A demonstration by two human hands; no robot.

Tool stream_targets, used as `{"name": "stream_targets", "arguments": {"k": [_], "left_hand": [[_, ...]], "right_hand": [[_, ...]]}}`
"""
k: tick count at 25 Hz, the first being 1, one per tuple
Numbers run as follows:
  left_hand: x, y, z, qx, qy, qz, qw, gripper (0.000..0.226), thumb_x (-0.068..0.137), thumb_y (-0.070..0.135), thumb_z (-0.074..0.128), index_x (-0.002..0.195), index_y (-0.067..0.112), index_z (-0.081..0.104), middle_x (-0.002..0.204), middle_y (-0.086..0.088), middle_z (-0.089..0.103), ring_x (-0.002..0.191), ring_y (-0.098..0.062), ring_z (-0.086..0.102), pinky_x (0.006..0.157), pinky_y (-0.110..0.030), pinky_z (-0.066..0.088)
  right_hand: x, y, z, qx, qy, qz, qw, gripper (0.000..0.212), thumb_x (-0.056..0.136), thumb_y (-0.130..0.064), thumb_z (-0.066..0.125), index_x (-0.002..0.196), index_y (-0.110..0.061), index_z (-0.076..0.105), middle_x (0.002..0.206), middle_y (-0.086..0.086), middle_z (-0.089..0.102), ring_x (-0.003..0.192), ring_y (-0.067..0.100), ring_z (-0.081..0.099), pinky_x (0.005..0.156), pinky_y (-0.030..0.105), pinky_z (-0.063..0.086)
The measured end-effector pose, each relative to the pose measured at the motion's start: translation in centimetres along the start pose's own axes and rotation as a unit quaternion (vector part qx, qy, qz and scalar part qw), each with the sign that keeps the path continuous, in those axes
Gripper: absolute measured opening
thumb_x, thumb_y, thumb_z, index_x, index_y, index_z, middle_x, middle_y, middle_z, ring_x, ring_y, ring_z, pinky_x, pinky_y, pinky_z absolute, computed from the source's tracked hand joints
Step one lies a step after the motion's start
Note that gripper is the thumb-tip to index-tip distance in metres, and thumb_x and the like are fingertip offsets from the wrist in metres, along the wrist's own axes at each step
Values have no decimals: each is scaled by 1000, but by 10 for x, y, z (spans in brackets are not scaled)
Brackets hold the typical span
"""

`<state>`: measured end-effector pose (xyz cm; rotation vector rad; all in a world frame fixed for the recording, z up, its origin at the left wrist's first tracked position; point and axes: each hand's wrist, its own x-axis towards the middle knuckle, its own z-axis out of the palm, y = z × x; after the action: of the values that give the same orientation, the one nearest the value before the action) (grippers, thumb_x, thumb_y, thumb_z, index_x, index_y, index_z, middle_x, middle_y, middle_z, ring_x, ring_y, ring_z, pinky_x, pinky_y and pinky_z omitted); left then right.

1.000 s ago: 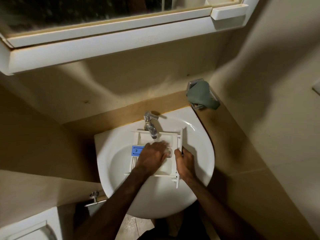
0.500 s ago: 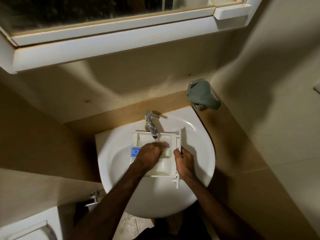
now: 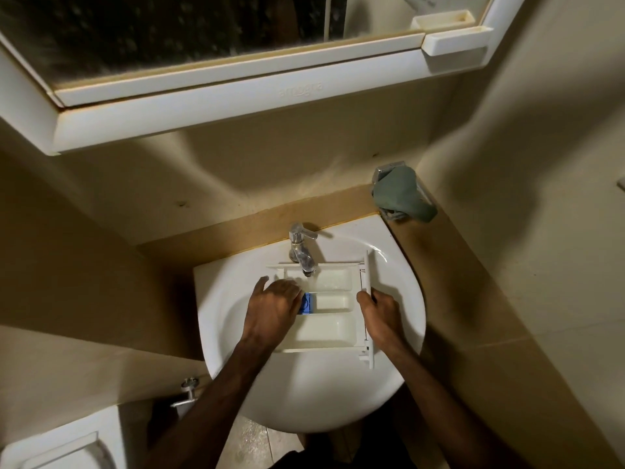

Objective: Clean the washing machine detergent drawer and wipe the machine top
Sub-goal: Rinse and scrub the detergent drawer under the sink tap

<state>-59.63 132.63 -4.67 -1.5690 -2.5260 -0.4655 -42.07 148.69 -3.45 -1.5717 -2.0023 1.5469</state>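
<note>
A white detergent drawer (image 3: 334,306) lies across the bowl of a white sink (image 3: 304,401), its far compartment directly under the spout of a chrome tap (image 3: 302,250). The drawer is split into three long compartments: the one nearest the tap looks wet, though whether water is running cannot be told; the middle one holds a blue insert (image 3: 307,304) at its end away from the front panel; the one farthest from the tap shows only bare pale plastic. The left hand (image 3: 274,308) rests on the drawer's end beside the blue insert, fingers spread fairly flat and reaching toward the tap, gripping nothing that can be seen. The right hand (image 3: 378,313) is curled round the drawer's upright front panel (image 3: 367,282), on the tap's other side, thumb on the inner face. A green cloth (image 3: 400,196) is draped over a metal holder (image 3: 392,172) on the tan surface (image 3: 436,262) behind the sink, well apart from the tap. Above the tap hangs a white-framed mirror cabinet (image 3: 236,96).
</note>
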Motion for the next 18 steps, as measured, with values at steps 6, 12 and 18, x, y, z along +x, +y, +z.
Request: {"name": "stream_targets", "arguments": {"k": [6, 12, 18], "left_hand": [[-3, 3, -3, -355, -7, -424, 833, 21, 100, 37, 66, 107, 19, 74, 109, 0, 74, 100, -23, 69, 76, -32, 54], [29, -6, 0, -515, -121, -458, 714, 21, 99, 32, 68, 91, 13, 72, 88, -10, 70, 83, -25, 60, 71, -34, 51], [49, 5, 10, -406, -110, -478, 771, 40, 100, 42, 64, 72, 13, 66, 78, -10, 67, 76, -25, 60, 79, -39, 51]], "right_hand": [[0, -4, -20, -10, 6, 28, 1000, 39, 83, -44, 53, 55, -17, 51, 55, -3, 55, 61, 22, 54, 62, 34, 42], [1, -10, -27, -15, 6, 42, 999, 42, 93, -35, 58, 55, -15, 53, 52, -5, 56, 60, 21, 56, 61, 32, 42], [0, -14, -28, -14, -2, 43, 999, 41, 89, -42, 57, 57, -15, 61, 60, 0, 65, 66, 25, 65, 62, 32, 47]]}}
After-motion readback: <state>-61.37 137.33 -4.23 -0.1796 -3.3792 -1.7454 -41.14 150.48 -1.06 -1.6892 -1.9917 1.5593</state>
